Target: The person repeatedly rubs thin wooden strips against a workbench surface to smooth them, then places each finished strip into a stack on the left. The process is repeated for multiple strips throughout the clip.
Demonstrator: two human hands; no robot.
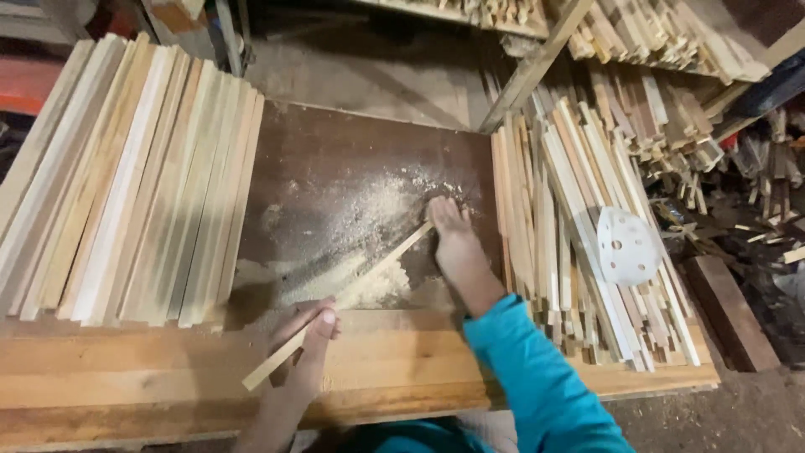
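Observation:
A thin wooden strip (360, 289) lies slanted across the dusty brown worktop (335, 159). My left hand (306, 335) grips its near end over the light plank at the front edge. At the strip's far end, my right hand (449, 231), in a teal sleeve, rests with the fingers bent down on the strip's tip beside a patch of sawdust (369, 243).
A row of long pale wooden slats (126, 176) lies on the left. A pile of thinner strips (570, 235) lies on the right with a white round sanding disc (627, 246) on top. More offcuts are heaped at the back right.

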